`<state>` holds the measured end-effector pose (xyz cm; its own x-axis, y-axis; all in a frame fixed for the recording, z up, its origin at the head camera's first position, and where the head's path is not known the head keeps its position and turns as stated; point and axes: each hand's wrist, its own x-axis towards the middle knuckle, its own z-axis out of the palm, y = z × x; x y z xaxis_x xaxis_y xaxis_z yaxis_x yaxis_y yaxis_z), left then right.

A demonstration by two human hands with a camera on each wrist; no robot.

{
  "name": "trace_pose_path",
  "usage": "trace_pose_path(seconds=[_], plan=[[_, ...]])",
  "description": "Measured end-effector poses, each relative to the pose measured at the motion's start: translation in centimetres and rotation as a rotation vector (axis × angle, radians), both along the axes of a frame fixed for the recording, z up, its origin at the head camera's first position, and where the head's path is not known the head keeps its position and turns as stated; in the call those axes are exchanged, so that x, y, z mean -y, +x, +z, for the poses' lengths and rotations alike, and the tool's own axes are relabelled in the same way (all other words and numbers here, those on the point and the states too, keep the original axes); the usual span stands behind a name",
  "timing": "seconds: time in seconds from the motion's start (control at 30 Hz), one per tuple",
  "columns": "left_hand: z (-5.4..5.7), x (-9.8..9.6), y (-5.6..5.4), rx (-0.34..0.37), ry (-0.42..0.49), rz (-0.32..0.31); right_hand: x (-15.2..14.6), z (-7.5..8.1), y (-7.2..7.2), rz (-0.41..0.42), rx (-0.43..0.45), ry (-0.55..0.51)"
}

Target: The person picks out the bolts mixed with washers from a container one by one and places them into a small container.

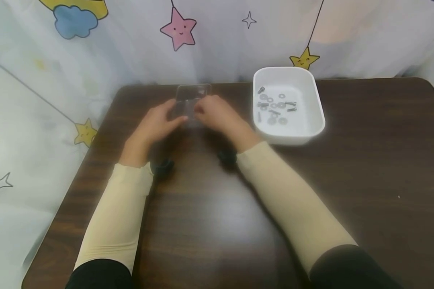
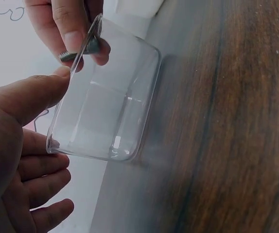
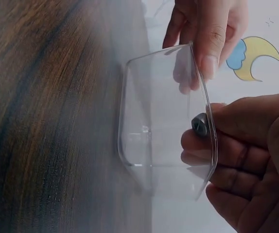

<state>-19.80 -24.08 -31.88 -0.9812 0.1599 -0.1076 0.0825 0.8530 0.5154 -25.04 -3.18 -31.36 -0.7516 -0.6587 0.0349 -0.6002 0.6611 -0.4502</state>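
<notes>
A clear plastic box (image 1: 193, 91) stands near the table's far left edge, between both hands. My left hand (image 1: 158, 122) holds it at the side, the thumb along the rim and a fingertip at a corner in the left wrist view. My right hand (image 1: 215, 112) pinches a small dark metal bolt (image 2: 92, 46) over the box's rim. In the right wrist view the bolt's round socket head (image 3: 200, 124) shows between thumb and fingers, seen through the clear wall. From the head view the bolt is hidden by the hand.
To the right of the hands is a white plastic tub (image 1: 307, 116), with several bolts and washers (image 1: 273, 105) lying in it. The dark wooden table (image 1: 202, 224) runs back to a patterned curtain (image 1: 217, 44).
</notes>
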Motion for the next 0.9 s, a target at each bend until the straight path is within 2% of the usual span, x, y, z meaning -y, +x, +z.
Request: trace_pose_path(seconds=[0.37,0.9], plan=[[0.14,-0.19,0.01,0.008,0.001,0.004,0.39,-0.06,-0.03,0.011,0.062,0.059],[-0.06,-0.23,-0.04,0.009,0.005,0.008,0.29,-0.35,0.07,0.053,0.010,0.068]])
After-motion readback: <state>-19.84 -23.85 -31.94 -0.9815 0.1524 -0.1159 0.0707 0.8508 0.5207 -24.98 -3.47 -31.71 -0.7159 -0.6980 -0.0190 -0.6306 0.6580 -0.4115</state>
